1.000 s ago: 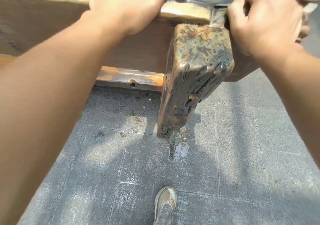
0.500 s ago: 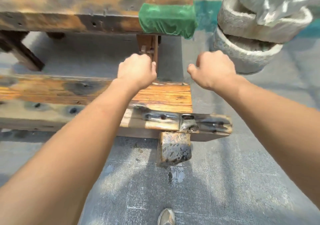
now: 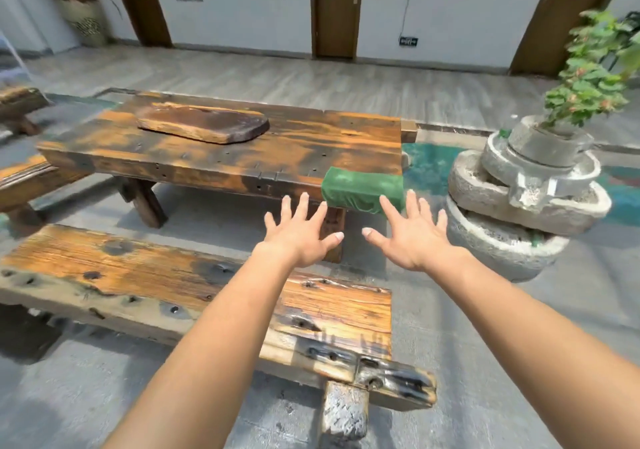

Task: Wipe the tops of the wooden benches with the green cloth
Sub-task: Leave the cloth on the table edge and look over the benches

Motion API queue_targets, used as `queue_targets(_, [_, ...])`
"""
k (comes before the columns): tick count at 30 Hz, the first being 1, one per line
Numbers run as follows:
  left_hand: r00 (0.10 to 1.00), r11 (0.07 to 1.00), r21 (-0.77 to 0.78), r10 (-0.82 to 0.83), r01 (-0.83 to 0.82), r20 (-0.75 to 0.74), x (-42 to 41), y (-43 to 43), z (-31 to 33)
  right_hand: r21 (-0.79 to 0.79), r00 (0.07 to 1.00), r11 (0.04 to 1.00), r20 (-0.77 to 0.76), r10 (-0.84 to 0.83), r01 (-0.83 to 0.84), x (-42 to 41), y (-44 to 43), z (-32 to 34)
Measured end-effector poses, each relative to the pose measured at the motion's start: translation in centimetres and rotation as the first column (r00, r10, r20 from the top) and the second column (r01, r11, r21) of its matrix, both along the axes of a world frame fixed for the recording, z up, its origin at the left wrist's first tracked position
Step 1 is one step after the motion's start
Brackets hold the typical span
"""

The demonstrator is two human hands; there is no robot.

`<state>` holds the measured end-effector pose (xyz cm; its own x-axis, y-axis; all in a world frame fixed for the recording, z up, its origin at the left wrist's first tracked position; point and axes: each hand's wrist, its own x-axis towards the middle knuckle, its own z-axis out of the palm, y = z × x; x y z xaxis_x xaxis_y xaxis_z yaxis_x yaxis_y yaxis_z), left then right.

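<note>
Courtyard stone planter [image 3: 549, 144] holds a plant [image 3: 588, 78]; left hand [image 3: 300, 238] and right hand [image 3: 412, 239] spread empty.

Both bare arms reach forward from the bottom of the view, almost straight at the elbows. The left hand [image 3: 298, 237] is held palm down with its fingers spread wide and straight, the thumb pointing to the right. The right hand [image 3: 412, 237] mirrors it, fingers also spread and straight, thumb pointing to the left. The two thumbs are near but apart. Neither hand holds anything.
</note>
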<state>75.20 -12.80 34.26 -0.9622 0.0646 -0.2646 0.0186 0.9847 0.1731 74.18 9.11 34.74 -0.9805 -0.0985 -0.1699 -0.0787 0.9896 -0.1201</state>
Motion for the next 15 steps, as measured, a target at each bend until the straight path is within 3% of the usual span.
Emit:
queue_targets(8, [0.964, 0.974, -0.006, 0.225, -0.228, -0.144, 0.8, -5.8, 3.9, -0.01, 0.994, 0.994, 0.008, 0.105, -0.105, -5.3, -3.3, 4.5])
queue_targets(15, [0.889, 0.893, -0.041, 0.44, -0.448, -0.125, 6.0, -15.4, 2.4, -0.056, 0.928, 0.926, -0.012, 0.373, -0.373, -5.1, -17.1, 3.8])
